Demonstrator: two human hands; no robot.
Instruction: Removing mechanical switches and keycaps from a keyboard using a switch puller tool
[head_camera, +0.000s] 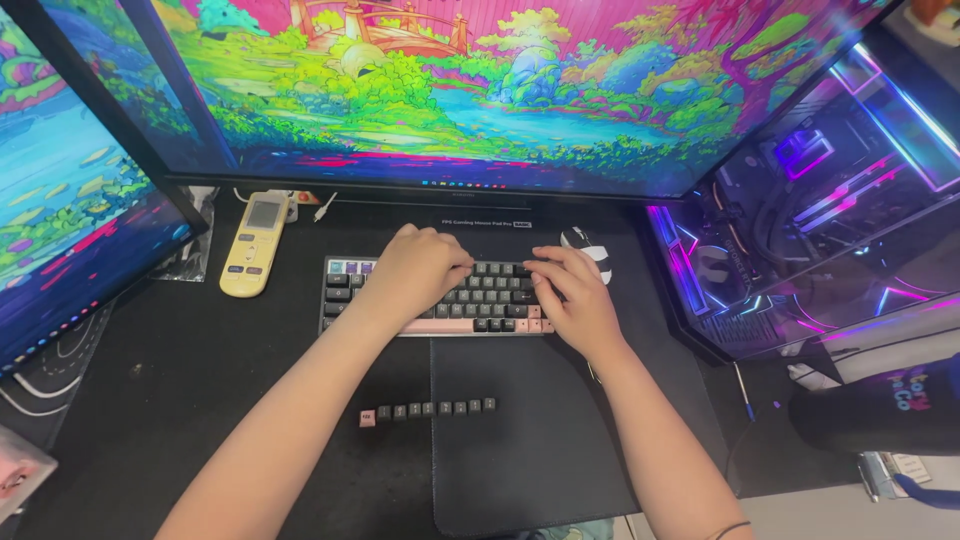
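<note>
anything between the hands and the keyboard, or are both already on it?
Nothing visible in the way. The left hand and right hand both rest directly on the keyboard. The row of loose keycaps lies apart, nearer the person.

A compact mechanical keyboard (437, 297) with dark grey keys and pink bottom-row keys lies flat on the black counter (200, 370); a row of loose keycaps (428, 409) lies well in front.
</note>
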